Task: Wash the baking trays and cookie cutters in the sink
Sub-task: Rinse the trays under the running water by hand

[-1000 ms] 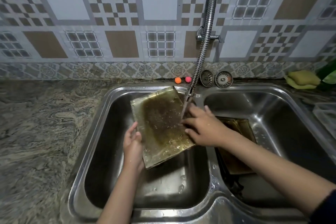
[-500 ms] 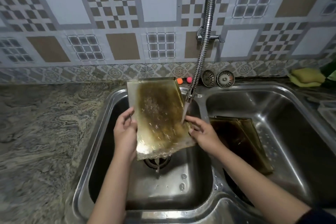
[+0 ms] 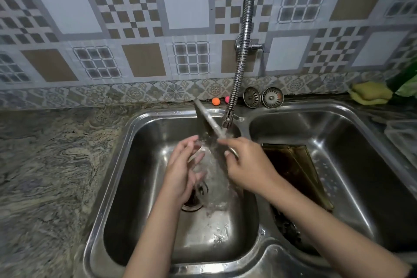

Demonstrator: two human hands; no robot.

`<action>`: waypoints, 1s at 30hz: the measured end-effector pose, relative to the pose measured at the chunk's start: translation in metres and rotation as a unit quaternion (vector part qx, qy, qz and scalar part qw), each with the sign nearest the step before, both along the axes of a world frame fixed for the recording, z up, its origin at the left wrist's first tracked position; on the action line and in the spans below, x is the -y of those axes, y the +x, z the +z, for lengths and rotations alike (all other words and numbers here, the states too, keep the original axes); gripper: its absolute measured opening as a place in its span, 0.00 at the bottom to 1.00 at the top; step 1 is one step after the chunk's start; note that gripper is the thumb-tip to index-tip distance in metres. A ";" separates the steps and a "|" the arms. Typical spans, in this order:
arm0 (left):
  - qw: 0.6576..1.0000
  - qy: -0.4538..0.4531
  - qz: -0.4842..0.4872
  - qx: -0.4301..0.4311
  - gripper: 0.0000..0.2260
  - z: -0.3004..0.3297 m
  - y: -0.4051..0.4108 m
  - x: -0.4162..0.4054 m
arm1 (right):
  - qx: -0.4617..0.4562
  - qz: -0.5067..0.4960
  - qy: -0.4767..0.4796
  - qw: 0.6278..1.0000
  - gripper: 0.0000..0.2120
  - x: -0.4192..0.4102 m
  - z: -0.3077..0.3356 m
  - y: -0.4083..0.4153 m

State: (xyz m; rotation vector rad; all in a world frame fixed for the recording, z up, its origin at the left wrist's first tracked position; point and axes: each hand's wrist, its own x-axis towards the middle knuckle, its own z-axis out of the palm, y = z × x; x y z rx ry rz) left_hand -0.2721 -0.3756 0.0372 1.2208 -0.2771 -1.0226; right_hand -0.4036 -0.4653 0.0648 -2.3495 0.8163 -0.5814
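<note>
Tray (image 3: 208, 122) edge-on between both hands (image 3: 247, 166)

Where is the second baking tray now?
The second baking tray leans inside the right basin, against its left wall, beside the right hand.

at frame centre a baking tray (image 3: 208, 123) stands nearly edge-on under the flexible tap (image 3: 242, 52), water running over it into the left sink basin (image 3: 126, 165). the right hand (image 3: 250, 165) pinches its lower edge; the left hand (image 3: 182, 171) lies spread against its wet face. a second tray (image 3: 297, 169) leans in the right basin (image 3: 361, 165).
</note>
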 end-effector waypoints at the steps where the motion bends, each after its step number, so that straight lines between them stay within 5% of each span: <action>1: 0.999 -0.019 -0.029 -0.026 0.12 0.009 -0.001 0.002 | -0.005 0.024 -0.031 0.999 0.18 -0.007 -0.004 0.002; 6: 0.994 -0.018 -0.036 -0.105 0.24 0.021 0.003 -0.001 | -0.033 0.123 -0.103 0.986 0.12 -0.036 -0.020 0.005; 9: 0.991 -0.054 0.026 -0.119 0.19 0.017 0.004 -0.013 | -0.015 0.163 -0.134 0.977 0.15 -0.038 -0.027 0.001; 13: 0.989 -0.042 0.123 -0.067 0.16 0.007 0.001 -0.014 | -0.012 0.248 -0.051 0.967 0.23 -0.033 -0.023 -0.003; 17: 0.979 -0.050 0.157 -0.119 0.20 -0.001 -0.003 -0.013 | -0.049 0.191 0.001 0.980 0.27 -0.013 -0.021 -0.004; 24: 0.984 -0.024 0.106 -0.141 0.18 -0.013 -0.031 -0.004 | -0.251 0.015 -0.079 0.965 0.29 0.038 -0.027 0.009; 30: 0.982 -0.037 0.099 -0.154 0.18 -0.020 -0.033 -0.006 | -0.239 0.138 -0.162 0.947 0.31 0.011 -0.029 0.008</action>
